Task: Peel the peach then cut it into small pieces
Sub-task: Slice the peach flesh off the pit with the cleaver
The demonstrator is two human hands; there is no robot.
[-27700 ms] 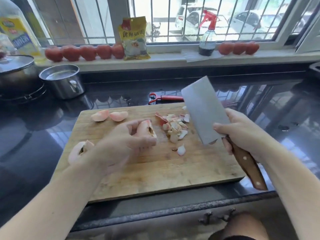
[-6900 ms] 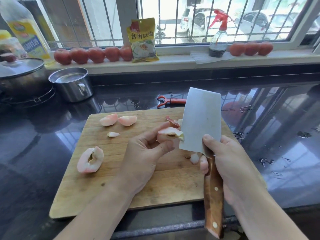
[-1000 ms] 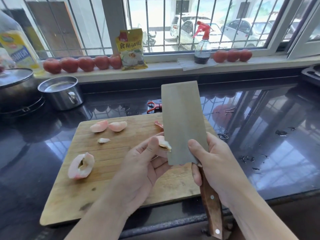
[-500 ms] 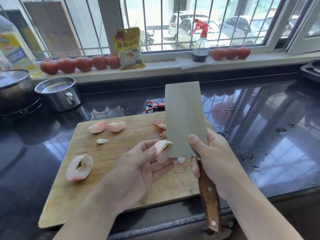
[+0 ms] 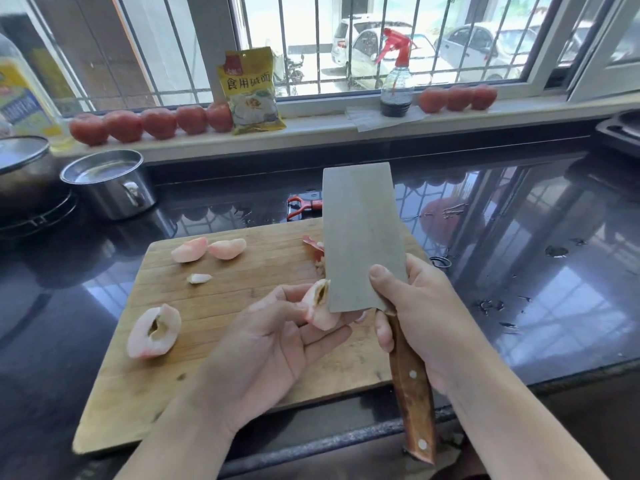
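**Head view: trimming a peach piece in the hand**

Head camera shows the left hand (image 5: 277, 336) held palm-up over the board (image 5: 242, 341), its fingers (image 5: 322, 337) loosely curled under a peeled peach piece (image 5: 318, 306), the thumb pressing on it from above. The right hand (image 5: 422, 317) has its fingers clamped round the cleaver (image 5: 362, 237) where blade meets wooden handle, thumb lying on the flat of the blade. The blade's lower left edge touches the piece beside its brown pit hollow.

Other peach parts lie on the board: a larger chunk (image 5: 154, 332) with a pit hollow near the left edge, two wedges (image 5: 207, 249) towards the back, and a small bit (image 5: 199, 278) between them. Peel scraps (image 5: 313, 247) show just behind the blade.

The step appears to be cutting the pit-side flesh clean. To do it well, the blade should probably move slowly and shallowly, edge angled away from the left palm, with the supporting fingers kept below the cutting line. A wet peach is likely slippery, so a firm pinch matters. Setting the piece on the board for the chopping would be safer.
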